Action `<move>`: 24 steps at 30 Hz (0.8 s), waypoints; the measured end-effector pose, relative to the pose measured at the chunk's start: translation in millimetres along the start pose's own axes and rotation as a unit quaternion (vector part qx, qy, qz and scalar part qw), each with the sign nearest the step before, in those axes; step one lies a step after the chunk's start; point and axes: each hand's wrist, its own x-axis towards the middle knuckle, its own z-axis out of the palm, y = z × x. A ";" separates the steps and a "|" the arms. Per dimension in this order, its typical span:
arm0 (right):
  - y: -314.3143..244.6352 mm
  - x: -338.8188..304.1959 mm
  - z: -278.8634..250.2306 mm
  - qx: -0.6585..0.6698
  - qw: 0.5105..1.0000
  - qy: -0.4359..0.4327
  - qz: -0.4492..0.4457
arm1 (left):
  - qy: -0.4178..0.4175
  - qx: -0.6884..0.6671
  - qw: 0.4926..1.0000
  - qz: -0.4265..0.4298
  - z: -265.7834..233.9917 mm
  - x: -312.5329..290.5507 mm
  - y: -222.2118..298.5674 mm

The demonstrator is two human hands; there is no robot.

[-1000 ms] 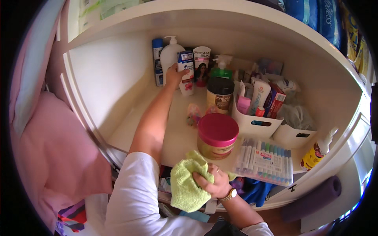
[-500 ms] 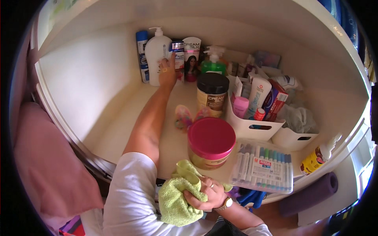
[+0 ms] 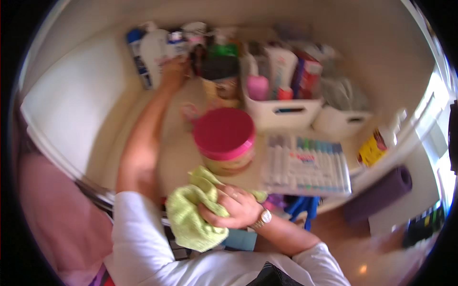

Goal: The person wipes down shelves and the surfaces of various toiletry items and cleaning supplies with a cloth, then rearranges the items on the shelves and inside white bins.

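Note:
My left hand [image 3: 175, 69] reaches to the back left, against the front of a small white bottle with a dark blue upper part [image 3: 177, 46] and beside a large white pump bottle [image 3: 153, 51]. Motion blur smears its fingers, so its grip is unclear. Close to me, my right hand [image 3: 237, 206] is closed on a bunched light green cloth [image 3: 191, 214]. Just beyond the cloth stands a tub with a magenta lid [image 3: 224, 133]. Behind that tub is a brown-and-cream jar with a black lid [image 3: 221, 78].
A white bin [image 3: 260, 112] holds tubes, boxes and bottles; a second white bin [image 3: 334, 125] with clear plastic adjoins it. A marker case [image 3: 307, 167] lies at the front edge. A yellow spray bottle [image 3: 374, 147] stands right, above a rolled purple mat [image 3: 377, 195]. Pink fabric [image 3: 57, 209] hangs left.
The view has shifted, so the shelf and its contents sit further left and higher. My left hand stays by the same bottles, and my right hand keeps the cloth.

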 end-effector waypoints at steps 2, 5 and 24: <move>-21.1 6.8 3.9 0.080 0.996 0.013 -0.021 | -0.024 -0.222 0.975 0.020 -12.6 -43.8 -84.6; -4.5 -6.3 7.3 0.075 0.996 0.041 0.018 | -0.004 -0.339 0.929 -0.148 -73.1 -36.4 -27.4; -90.5 -477.2 -147.4 -0.231 0.633 -0.053 0.737 | -0.147 -0.822 0.149 -0.529 -236.4 -599.3 346.7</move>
